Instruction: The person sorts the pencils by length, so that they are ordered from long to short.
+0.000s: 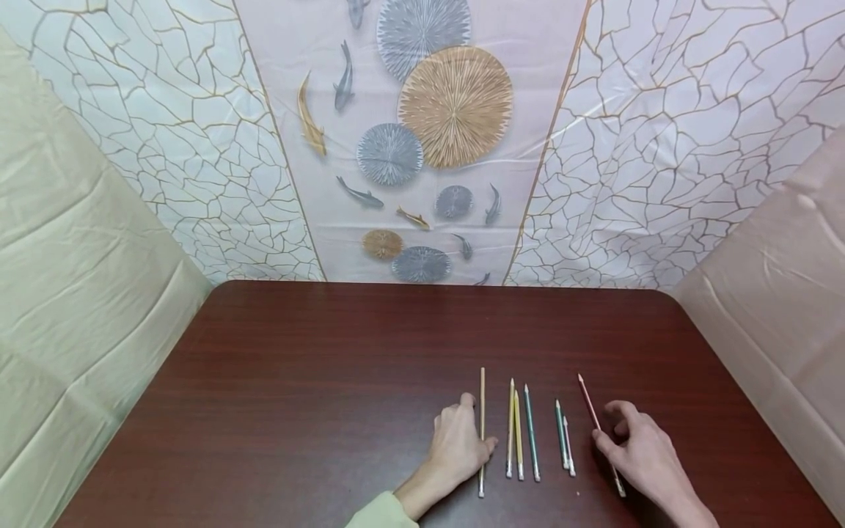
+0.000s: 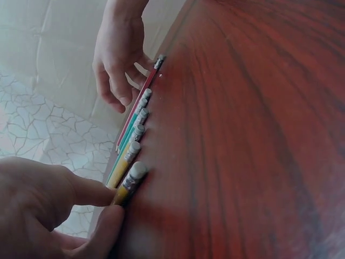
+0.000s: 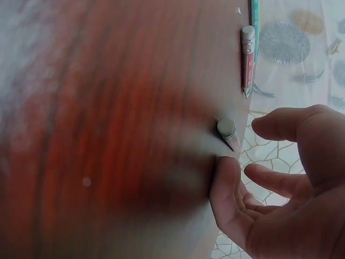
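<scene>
At the left end of a row of pencils, my left hand [image 1: 454,442] straddles a yellow-brown pencil [image 1: 482,400]. The left wrist view shows thumb and a finger pinching it just below its white eraser [image 2: 138,170]. My right hand [image 1: 642,453] is at the row's right end, beside a red pencil [image 1: 587,397] that lies slanted, its tip pointing away. The right wrist view has this hand's thumb and fingers spread apart near that pencil's eraser end [image 3: 227,128]. Between the hands lie two yellow pencils [image 1: 510,429], a long green pencil [image 1: 531,433], a shorter green one [image 1: 561,434] and a short pink one [image 1: 568,446].
All the pencils rest on a dark reddish-brown table [image 1: 317,381]. Behind it hangs a patterned sheet [image 1: 455,213], with pale cloth walls [image 1: 86,293] on both sides. A tiny light speck [image 1: 577,493] lies near the red pencil's eraser end.
</scene>
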The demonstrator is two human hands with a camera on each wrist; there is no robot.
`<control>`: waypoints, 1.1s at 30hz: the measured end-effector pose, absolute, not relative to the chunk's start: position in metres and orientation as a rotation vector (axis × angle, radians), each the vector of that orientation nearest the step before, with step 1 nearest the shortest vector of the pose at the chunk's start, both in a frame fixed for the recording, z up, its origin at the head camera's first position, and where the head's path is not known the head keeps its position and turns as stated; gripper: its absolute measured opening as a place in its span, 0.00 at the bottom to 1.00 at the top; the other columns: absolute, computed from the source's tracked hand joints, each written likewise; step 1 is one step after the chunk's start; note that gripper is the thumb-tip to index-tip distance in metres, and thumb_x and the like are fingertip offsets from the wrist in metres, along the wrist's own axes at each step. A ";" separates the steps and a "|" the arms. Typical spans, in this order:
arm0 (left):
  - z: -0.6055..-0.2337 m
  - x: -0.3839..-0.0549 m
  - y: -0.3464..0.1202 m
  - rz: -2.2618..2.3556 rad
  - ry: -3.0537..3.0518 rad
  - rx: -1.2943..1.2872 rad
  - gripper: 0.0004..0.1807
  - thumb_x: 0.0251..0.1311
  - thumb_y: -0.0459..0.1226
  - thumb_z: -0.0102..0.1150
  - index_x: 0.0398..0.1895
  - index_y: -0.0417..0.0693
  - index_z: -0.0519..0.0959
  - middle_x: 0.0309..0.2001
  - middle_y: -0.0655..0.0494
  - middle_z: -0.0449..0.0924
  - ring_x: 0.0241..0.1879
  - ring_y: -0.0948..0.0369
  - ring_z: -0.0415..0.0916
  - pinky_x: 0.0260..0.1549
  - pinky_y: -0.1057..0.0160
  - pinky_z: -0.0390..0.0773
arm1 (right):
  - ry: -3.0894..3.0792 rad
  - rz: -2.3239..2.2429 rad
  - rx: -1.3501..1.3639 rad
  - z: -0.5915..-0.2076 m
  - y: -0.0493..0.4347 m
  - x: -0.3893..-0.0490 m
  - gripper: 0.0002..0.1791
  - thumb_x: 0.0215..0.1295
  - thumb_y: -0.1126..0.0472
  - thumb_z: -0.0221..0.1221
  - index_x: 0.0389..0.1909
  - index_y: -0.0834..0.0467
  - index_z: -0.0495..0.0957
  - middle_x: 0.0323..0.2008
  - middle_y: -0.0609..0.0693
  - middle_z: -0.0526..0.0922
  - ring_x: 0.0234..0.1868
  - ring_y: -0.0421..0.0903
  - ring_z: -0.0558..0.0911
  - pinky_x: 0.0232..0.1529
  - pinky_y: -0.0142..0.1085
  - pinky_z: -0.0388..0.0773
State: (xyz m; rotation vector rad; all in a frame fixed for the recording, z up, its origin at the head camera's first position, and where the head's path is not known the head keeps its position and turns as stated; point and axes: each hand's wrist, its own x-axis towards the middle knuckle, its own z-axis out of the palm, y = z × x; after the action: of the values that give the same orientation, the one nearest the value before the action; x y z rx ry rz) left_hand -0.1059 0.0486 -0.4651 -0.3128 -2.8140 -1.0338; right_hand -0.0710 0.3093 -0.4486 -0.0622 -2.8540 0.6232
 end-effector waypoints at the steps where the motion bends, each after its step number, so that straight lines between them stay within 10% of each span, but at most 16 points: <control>1: -0.465 -0.106 0.049 -1.035 -2.815 -0.317 0.29 0.30 0.41 0.75 0.38 0.40 0.73 0.25 0.48 0.78 0.25 0.47 0.76 0.23 0.55 0.74 | -2.858 0.622 -0.064 -0.449 0.309 -0.071 0.23 0.48 0.56 0.64 0.45 0.60 0.71 0.26 0.50 0.74 0.28 0.49 0.74 0.28 0.45 0.67; 33: -0.462 -0.105 0.045 -1.097 -2.805 -0.330 0.22 0.34 0.34 0.67 0.39 0.39 0.76 0.20 0.52 0.76 0.23 0.51 0.76 0.21 0.58 0.73 | -2.945 0.562 -0.030 -0.447 0.310 -0.073 0.20 0.45 0.63 0.63 0.42 0.58 0.73 0.20 0.44 0.72 0.21 0.44 0.71 0.20 0.46 0.67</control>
State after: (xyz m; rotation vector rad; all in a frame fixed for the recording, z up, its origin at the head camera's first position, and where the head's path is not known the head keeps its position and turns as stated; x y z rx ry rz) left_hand -0.1047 0.0447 -0.4624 -0.3295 -2.8054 -1.0972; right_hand -0.0730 0.3096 -0.4473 -0.0303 -2.9445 0.5617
